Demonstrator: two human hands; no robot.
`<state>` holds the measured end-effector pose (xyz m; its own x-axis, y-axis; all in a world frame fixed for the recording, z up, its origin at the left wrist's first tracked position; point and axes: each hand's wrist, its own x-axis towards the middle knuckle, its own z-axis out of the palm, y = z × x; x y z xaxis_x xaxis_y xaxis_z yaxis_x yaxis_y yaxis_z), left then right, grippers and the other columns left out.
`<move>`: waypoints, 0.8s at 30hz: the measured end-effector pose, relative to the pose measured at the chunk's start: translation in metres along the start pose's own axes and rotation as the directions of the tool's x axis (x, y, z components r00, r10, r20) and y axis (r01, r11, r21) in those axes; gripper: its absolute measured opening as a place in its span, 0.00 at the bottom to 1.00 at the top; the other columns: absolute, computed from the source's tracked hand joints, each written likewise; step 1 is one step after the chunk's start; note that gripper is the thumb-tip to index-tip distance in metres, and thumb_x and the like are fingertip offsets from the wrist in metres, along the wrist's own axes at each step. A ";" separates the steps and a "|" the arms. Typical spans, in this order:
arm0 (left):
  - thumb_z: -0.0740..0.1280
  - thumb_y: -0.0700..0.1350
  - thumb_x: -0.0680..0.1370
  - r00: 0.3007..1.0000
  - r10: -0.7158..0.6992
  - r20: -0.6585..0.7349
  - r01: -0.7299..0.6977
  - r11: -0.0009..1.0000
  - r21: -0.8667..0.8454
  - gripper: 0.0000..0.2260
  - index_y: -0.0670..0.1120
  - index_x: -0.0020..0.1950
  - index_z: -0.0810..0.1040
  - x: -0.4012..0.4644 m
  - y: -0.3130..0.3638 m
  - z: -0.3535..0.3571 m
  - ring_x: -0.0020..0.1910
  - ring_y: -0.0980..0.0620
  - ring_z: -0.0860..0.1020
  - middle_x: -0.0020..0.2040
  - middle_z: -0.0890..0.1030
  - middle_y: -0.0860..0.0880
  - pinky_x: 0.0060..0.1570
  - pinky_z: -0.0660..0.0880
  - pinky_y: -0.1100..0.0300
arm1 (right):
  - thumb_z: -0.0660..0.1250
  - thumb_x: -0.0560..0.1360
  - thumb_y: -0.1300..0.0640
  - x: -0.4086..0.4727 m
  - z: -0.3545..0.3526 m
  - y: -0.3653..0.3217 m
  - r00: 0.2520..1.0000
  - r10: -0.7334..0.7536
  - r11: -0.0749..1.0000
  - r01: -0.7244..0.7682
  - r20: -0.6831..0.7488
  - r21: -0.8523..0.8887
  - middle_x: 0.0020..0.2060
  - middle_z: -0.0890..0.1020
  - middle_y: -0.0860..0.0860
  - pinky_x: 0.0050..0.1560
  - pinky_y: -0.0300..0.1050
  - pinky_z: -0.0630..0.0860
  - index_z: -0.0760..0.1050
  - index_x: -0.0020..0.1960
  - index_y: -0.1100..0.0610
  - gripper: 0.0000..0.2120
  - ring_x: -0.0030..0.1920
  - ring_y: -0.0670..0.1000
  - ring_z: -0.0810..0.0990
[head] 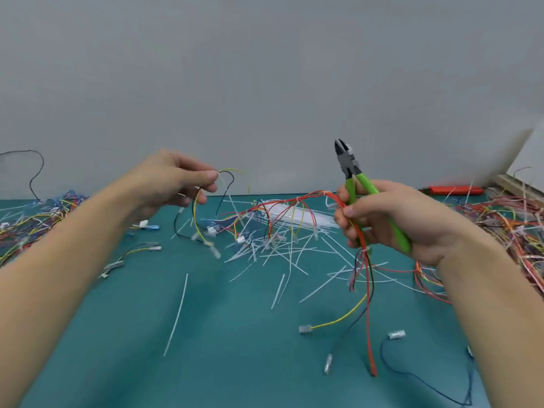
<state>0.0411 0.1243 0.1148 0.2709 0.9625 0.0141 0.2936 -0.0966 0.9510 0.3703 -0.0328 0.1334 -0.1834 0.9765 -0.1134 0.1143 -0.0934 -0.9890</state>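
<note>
Pinching a yellow-and-black wire loop [195,207] between thumb and fingertips, left hand [173,178] raised over the mat's far edge | cut ties [176,313] litter mid-mat, teal mat [235,372] bare nearer | right hand [391,219] grips green cutters [348,166] plus red harness [370,334] | wire heap [506,222] crowds right edge

Hands: two are seen, left hand [173,178] and right hand [382,219].
Green cutters [365,184]: one is seen.
Cut ties [176,313]: too many to be counted.
</note>
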 end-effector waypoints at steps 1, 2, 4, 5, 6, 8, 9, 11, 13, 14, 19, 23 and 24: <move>0.75 0.46 0.74 0.995 -0.078 0.065 0.082 0.995 -0.055 0.10 0.45 0.54 0.85 -0.008 0.006 -0.001 0.29 0.56 0.82 0.42 0.87 0.48 0.24 0.73 0.67 | 0.64 0.77 0.69 0.002 0.003 0.002 0.999 0.021 1.000 -0.021 -0.039 -0.001 0.38 0.80 0.57 0.38 0.49 0.79 0.73 0.49 0.55 0.09 0.34 0.54 0.76; 0.75 0.48 0.72 0.982 -0.146 0.116 0.156 0.985 -0.080 0.12 0.45 0.53 0.85 -0.016 0.011 0.000 0.27 0.57 0.81 0.41 0.87 0.49 0.23 0.73 0.68 | 0.63 0.78 0.69 0.003 0.007 0.003 0.997 0.034 0.999 -0.035 -0.069 -0.015 0.38 0.80 0.57 0.38 0.49 0.79 0.73 0.49 0.55 0.10 0.34 0.54 0.76; 0.75 0.50 0.68 0.955 -0.244 0.169 0.263 0.960 -0.100 0.12 0.45 0.47 0.87 -0.029 0.012 0.006 0.24 0.59 0.78 0.37 0.85 0.50 0.21 0.71 0.69 | 0.65 0.77 0.70 0.007 0.016 0.007 0.990 0.023 0.995 -0.036 -0.141 -0.093 0.38 0.80 0.57 0.39 0.49 0.77 0.75 0.49 0.56 0.09 0.35 0.54 0.76; 0.74 0.50 0.68 0.942 -0.275 0.191 0.300 0.947 -0.117 0.11 0.45 0.45 0.87 -0.035 0.011 0.010 0.22 0.60 0.76 0.34 0.83 0.51 0.20 0.70 0.70 | 0.67 0.75 0.70 0.009 0.020 0.008 0.982 0.001 0.988 -0.030 -0.188 -0.152 0.38 0.81 0.57 0.39 0.49 0.76 0.76 0.49 0.56 0.09 0.35 0.53 0.76; 0.74 0.50 0.68 0.929 -0.299 0.218 0.332 0.934 -0.134 0.11 0.45 0.45 0.87 -0.040 0.008 0.014 0.21 0.60 0.74 0.32 0.82 0.51 0.19 0.68 0.70 | 0.68 0.75 0.69 0.011 0.025 0.009 0.972 -0.027 0.978 -0.023 -0.234 -0.207 0.39 0.82 0.56 0.40 0.49 0.75 0.77 0.49 0.56 0.09 0.36 0.52 0.76; 0.74 0.48 0.69 0.897 -0.326 0.300 0.379 0.915 -0.139 0.11 0.43 0.48 0.87 -0.053 0.004 0.021 0.20 0.59 0.74 0.32 0.81 0.50 0.17 0.67 0.70 | 0.70 0.75 0.65 0.015 0.032 0.011 0.950 -0.068 0.963 -0.016 -0.304 -0.267 0.41 0.84 0.58 0.43 0.49 0.76 0.78 0.50 0.56 0.07 0.36 0.50 0.78; 0.75 0.47 0.70 0.876 -0.334 0.348 0.401 0.906 -0.139 0.12 0.42 0.49 0.87 -0.060 0.001 0.025 0.21 0.59 0.75 0.34 0.82 0.49 0.17 0.68 0.70 | 0.71 0.76 0.62 0.016 0.035 0.012 0.940 -0.080 0.959 -0.018 -0.331 -0.282 0.44 0.85 0.58 0.44 0.49 0.77 0.78 0.50 0.55 0.05 0.37 0.49 0.79; 0.76 0.46 0.69 0.841 -0.340 0.421 0.446 0.876 -0.184 0.11 0.43 0.49 0.88 -0.071 -0.004 0.033 0.24 0.57 0.79 0.40 0.85 0.47 0.20 0.73 0.68 | 0.71 0.78 0.53 0.017 0.036 0.014 0.915 -0.103 0.912 -0.070 -0.389 -0.404 0.47 0.84 0.54 0.49 0.47 0.76 0.78 0.52 0.51 0.05 0.42 0.50 0.82; 0.75 0.44 0.67 0.837 -0.317 0.446 0.485 0.807 -0.337 0.09 0.44 0.46 0.89 -0.077 -0.006 0.040 0.30 0.55 0.84 0.45 0.87 0.45 0.28 0.81 0.65 | 0.70 0.78 0.46 0.016 0.036 0.014 0.849 -0.215 0.744 -0.179 -0.484 -0.644 0.55 0.75 0.51 0.53 0.44 0.71 0.77 0.56 0.49 0.10 0.49 0.52 0.78; 0.75 0.43 0.67 0.846 -0.298 0.441 0.493 0.753 -0.436 0.08 0.45 0.45 0.89 -0.078 -0.006 0.043 0.33 0.54 0.85 0.45 0.87 0.46 0.31 0.82 0.63 | 0.69 0.79 0.46 0.014 0.038 0.012 0.799 -0.317 0.685 -0.180 -0.511 -0.706 0.57 0.70 0.50 0.53 0.42 0.67 0.75 0.57 0.50 0.11 0.50 0.52 0.76; 0.71 0.44 0.72 0.918 -0.211 0.336 0.391 0.621 -0.679 0.05 0.48 0.43 0.88 -0.076 0.002 0.059 0.34 0.56 0.85 0.41 0.85 0.52 0.28 0.80 0.65 | 0.65 0.80 0.44 0.006 0.056 -0.002 0.792 -0.404 0.658 -0.098 -0.459 -0.747 0.51 0.75 0.50 0.49 0.43 0.63 0.74 0.51 0.49 0.08 0.51 0.51 0.73; 0.72 0.46 0.73 0.932 -0.209 0.296 0.362 0.579 -0.730 0.04 0.50 0.46 0.85 -0.075 0.005 0.072 0.33 0.58 0.83 0.41 0.84 0.55 0.26 0.77 0.67 | 0.65 0.81 0.47 0.000 0.076 -0.005 0.878 -0.304 0.826 0.049 -0.370 -0.562 0.37 0.81 0.48 0.40 0.42 0.70 0.76 0.46 0.51 0.10 0.36 0.43 0.75; 0.72 0.46 0.73 0.937 -0.210 0.280 0.350 0.565 -0.747 0.04 0.50 0.46 0.84 -0.075 0.005 0.074 0.33 0.58 0.83 0.41 0.84 0.55 0.26 0.76 0.67 | 0.65 0.81 0.46 -0.002 0.081 -0.007 0.906 -0.258 0.874 0.071 -0.336 -0.480 0.33 0.80 0.48 0.37 0.43 0.71 0.75 0.43 0.52 0.12 0.31 0.43 0.74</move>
<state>0.0896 0.0335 0.0955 0.4486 0.8511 -0.2728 -0.4241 0.4714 0.7732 0.2904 -0.0503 0.1327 0.1327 0.9739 0.1842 0.5556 0.0808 -0.8275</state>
